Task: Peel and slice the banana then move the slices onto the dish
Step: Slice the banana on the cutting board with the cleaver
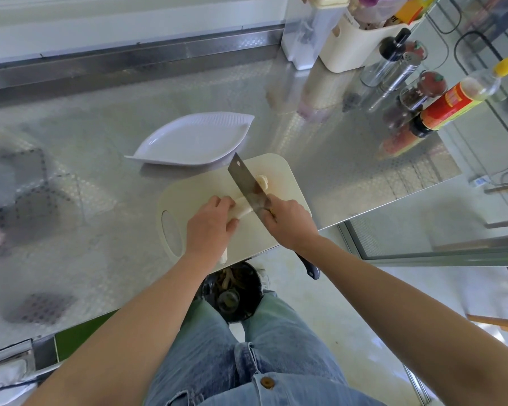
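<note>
Steel, patterned and glossy, covers the counter, and its left side shows only blurred reflections. Toward the middle a white leaf-shaped dish sits empty, its near edge just beside the far edge of a cream board. That board lies at the counter's front edge, with an oval handle hole at its left end. On it the left hand presses down over the peeled banana, fingers curled around the fruit and pinning it to the board; a pale tip of banana shows below the wrist at the board's near edge. Just right of the fingers the cleaver stands edge-down across the banana, blade angled away toward the dish. Beyond the blade, a few cut slices lie together on the board, touching each other. The right hand is wrapped tight around the cleaver where blade meets handle, and the dark handle end sticks out beneath the wrist. Below the counter edge, between denim-clad legs, a dark bin holds scraps. Far right at the back stand a white caddy, shakers, spice jars and a red-labelled bottle with a yellow cap.
</note>
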`<state>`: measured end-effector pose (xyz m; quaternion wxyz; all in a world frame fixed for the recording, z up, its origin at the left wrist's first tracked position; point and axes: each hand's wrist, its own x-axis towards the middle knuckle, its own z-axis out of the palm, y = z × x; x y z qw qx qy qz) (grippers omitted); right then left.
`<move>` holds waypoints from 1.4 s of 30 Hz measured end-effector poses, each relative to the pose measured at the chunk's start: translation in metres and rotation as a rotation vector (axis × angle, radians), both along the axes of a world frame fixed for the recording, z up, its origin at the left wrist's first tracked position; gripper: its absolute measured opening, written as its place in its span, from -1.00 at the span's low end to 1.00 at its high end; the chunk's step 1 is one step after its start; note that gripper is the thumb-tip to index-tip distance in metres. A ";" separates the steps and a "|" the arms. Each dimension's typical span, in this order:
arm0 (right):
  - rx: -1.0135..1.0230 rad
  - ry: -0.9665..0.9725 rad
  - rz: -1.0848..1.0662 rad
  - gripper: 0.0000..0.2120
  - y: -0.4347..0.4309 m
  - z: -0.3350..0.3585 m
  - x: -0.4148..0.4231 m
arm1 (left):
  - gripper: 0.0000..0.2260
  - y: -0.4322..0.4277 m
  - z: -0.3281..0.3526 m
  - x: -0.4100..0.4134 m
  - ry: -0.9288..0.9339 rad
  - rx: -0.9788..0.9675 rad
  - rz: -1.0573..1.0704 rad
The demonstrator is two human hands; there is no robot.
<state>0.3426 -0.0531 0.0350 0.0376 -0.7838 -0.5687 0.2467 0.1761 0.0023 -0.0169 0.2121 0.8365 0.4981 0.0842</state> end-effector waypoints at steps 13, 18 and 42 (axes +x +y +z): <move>-0.034 -0.022 0.037 -0.81 0.001 0.001 -0.003 | -0.77 0.001 -0.001 0.001 -0.008 -0.004 -0.005; -0.085 -0.009 0.034 -0.83 0.001 -0.011 -0.009 | -0.78 0.001 -0.001 0.001 -0.003 -0.016 -0.006; -0.047 -0.029 0.056 -0.83 0.000 -0.002 -0.006 | -0.76 0.002 -0.001 0.001 0.006 -0.027 0.001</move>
